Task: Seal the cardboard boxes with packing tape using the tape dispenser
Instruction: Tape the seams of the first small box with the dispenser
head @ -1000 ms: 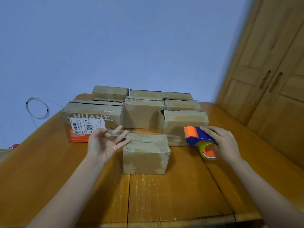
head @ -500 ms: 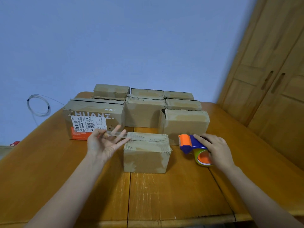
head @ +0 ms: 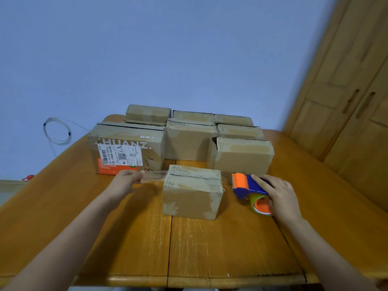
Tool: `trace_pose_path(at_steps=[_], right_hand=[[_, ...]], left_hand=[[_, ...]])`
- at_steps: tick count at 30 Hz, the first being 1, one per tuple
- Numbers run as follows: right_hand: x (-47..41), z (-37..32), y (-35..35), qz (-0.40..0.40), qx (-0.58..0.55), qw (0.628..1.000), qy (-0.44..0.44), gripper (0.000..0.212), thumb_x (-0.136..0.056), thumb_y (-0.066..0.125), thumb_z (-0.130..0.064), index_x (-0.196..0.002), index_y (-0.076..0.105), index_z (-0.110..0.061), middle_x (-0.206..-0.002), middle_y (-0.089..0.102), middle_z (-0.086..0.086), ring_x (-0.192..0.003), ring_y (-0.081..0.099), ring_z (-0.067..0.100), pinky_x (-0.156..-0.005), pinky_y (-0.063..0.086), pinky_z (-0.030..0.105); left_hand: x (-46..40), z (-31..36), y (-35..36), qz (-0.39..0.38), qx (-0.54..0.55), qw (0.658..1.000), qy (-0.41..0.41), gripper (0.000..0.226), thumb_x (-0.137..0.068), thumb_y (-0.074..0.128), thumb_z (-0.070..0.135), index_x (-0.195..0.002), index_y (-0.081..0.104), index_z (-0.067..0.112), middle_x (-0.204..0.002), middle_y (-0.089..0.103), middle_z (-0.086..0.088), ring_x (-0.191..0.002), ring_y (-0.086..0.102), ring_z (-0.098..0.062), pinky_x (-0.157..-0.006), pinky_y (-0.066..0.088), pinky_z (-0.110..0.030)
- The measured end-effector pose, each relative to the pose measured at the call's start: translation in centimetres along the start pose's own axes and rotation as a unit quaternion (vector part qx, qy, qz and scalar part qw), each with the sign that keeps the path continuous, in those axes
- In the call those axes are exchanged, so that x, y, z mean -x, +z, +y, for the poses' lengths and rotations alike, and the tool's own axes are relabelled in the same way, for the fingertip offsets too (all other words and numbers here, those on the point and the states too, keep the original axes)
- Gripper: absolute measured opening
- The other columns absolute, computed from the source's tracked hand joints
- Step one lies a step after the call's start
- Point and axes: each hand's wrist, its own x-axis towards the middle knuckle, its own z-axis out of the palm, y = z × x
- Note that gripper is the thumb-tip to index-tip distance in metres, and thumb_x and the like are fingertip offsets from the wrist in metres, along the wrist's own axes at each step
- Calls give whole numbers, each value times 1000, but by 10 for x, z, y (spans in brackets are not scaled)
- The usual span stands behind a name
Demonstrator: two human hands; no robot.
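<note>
My left hand [head: 126, 181] pinches the free end of a clear tape strip [head: 154, 177], which stretches toward 3 o'clock onto the top of the small box [head: 192, 195] in front of me. My right hand [head: 280, 194] curls around the tape dispenser [head: 248, 186], blue with an orange front, sitting on the wooden table [head: 220, 248] just beside the small box at its 3 o'clock; its green-and-orange roll [head: 261, 205] touches the tabletop.

Bare wood runs from the small box toward 6 o'clock down to the table's near edge, and more lies open at 9 o'clock past my left wrist. At 12 o'clock the room closes: a cluster of cardboard boxes [head: 241, 156] stands packed together, some with flaps slightly raised; I cannot tell what is in them.

The large box [head: 126, 150] at 11 o'clock reads "HUANZ." in pale letters, with a white shipping label [head: 119, 156] bearing a barcode, a QR code, a large "A" and "538-538AH-044". An orange band runs along its base.

A wooden cabinet [head: 346, 101] stands at 2 o'clock.
</note>
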Motion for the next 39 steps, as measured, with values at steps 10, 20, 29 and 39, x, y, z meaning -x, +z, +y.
trace_pose_path(at_steps=[10,20,29,39], right_hand=[[-1,2,1,-11,-7,1000,-20,91,-50,93,-9,-131,51,-18,-112,66,11,-99,64,31,-73,54,44],[-2,3,4,-8,-10,1000,-19,94,-49,94,-9,-131,49,-19,-111,66,11,-98,65,32,-73,54,44],[-5,-2,2,-5,15,1000,-21,83,-50,93,-9,-126,61,-17,-109,68,10,-97,66,32,-73,54,44],[-3,-3,3,-13,-21,1000,20,75,-59,89,-7,-128,60,-17,-112,68,9,-101,64,31,-77,52,44]], left_hand=[[-14,-29,37,31,-115,993,-8,36,-101,47,28,-76,63,7,-87,65,-11,-90,57,-28,-78,38,-32],[-14,-41,56,18,-310,950,28,30,-102,39,30,-88,63,18,-102,64,-2,-106,55,-26,-90,45,-42],[-7,-33,59,183,-127,974,49,27,-98,45,8,-123,56,6,-125,58,-13,-118,52,-29,-97,42,-37],[20,73,119,-92,-435,843,302,99,-77,41,82,-153,17,22,-161,10,-1,-147,7,-19,-118,9,-40]])
